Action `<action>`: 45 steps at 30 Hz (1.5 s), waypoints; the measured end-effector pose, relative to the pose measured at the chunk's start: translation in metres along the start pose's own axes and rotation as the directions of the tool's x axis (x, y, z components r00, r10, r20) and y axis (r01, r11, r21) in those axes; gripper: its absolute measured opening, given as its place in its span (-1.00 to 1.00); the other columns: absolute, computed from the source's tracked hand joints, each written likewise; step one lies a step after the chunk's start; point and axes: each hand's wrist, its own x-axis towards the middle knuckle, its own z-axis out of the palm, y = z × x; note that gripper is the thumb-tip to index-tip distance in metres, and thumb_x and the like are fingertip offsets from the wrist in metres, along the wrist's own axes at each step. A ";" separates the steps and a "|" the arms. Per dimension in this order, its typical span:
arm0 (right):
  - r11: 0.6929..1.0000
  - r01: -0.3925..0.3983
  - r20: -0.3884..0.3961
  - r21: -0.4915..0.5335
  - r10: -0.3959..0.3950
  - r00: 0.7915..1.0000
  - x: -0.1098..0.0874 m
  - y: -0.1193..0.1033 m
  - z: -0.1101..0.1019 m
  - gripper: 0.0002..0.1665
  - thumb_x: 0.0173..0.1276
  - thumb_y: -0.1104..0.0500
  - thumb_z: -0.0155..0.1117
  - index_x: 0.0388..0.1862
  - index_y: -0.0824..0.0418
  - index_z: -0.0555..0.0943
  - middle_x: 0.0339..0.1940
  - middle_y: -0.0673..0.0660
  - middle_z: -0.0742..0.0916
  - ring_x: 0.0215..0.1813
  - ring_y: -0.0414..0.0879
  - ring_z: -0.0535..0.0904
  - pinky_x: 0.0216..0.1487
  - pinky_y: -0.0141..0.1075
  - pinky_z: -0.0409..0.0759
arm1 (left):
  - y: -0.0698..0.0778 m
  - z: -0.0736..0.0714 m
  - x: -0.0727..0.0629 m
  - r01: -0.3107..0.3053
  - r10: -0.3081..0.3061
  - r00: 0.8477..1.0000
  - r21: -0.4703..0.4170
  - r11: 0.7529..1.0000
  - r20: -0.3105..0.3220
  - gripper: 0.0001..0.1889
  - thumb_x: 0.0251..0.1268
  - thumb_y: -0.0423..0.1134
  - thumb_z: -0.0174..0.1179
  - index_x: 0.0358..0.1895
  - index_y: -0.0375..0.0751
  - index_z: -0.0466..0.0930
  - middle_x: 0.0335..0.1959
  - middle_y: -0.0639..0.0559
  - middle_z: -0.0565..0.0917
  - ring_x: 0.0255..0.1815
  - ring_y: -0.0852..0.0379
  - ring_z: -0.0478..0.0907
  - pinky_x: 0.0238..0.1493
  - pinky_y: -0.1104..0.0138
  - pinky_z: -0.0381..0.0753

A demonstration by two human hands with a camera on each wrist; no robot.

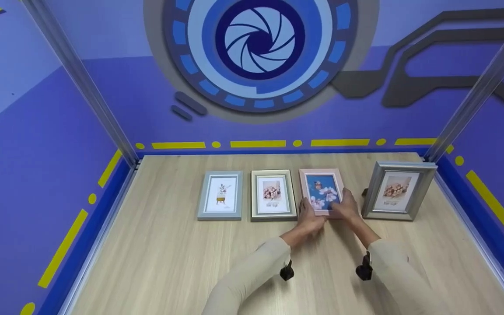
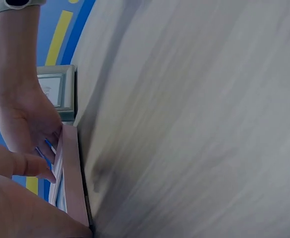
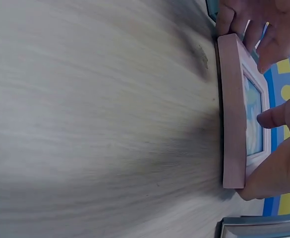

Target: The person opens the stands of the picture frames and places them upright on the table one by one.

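A pink photo frame point(image 1: 323, 192) with a picture of pale blossoms on blue lies face up on the wooden table. My left hand point(image 1: 309, 220) holds its left side near the lower corner. On the opposite side my right hand point(image 1: 346, 207) grips the right edge, its thumb reaching over the front. The right wrist view shows the pink frame's lower edge point(image 3: 234, 111) close to the tabletop, between both hands. Fingertips behind the frame's sides are partly hidden. To its left lies a cream-gold photo frame point(image 1: 274, 195), right beside my left hand.
A light blue photo frame point(image 1: 220, 195) lies farther left in the same row. At the right, a larger silver photo frame point(image 1: 398, 190) stands propped up, near my right hand. Blue-purple panels point(image 1: 116, 100) and metal posts point(image 1: 77, 74) border the wooden table point(image 1: 160, 258).
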 end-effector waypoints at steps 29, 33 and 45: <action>0.957 -0.186 0.091 0.222 0.169 0.981 -0.024 -0.026 -0.016 -0.11 0.53 0.22 0.00 0.63 0.45 -0.18 0.62 0.55 0.08 0.64 0.37 0.06 0.59 0.17 0.21 | 0.003 -0.040 -0.006 0.227 -0.265 0.959 -0.293 0.929 -0.100 -0.26 -0.12 -0.63 -0.01 0.34 -0.36 0.41 -0.04 -0.17 0.64 -0.02 0.00 0.50 0.04 0.26 0.57; 0.956 -0.193 0.097 0.221 0.176 0.980 -0.024 -0.027 -0.019 -0.14 0.56 0.19 -0.02 0.63 0.49 -0.15 0.60 0.57 0.12 0.63 0.38 0.08 0.60 0.17 0.19 | 0.003 -0.046 -0.008 0.222 -0.257 0.962 -0.282 0.933 -0.091 -0.23 -0.19 -0.63 0.04 0.33 -0.36 0.43 0.00 -0.18 0.67 -0.01 0.03 0.53 -0.14 0.37 0.56; 0.962 -0.160 0.155 0.219 0.128 0.980 -0.034 -0.027 -0.028 -0.28 0.60 0.13 0.04 0.54 0.53 0.15 0.38 0.50 0.47 0.21 0.10 0.56 0.20 -0.13 0.62 | 0.001 -0.071 -0.018 0.224 -0.221 0.974 -0.385 0.895 0.053 -0.25 -0.19 -0.71 0.06 0.31 -0.50 0.42 0.10 -0.24 0.63 -0.03 0.08 0.49 -0.42 0.46 0.50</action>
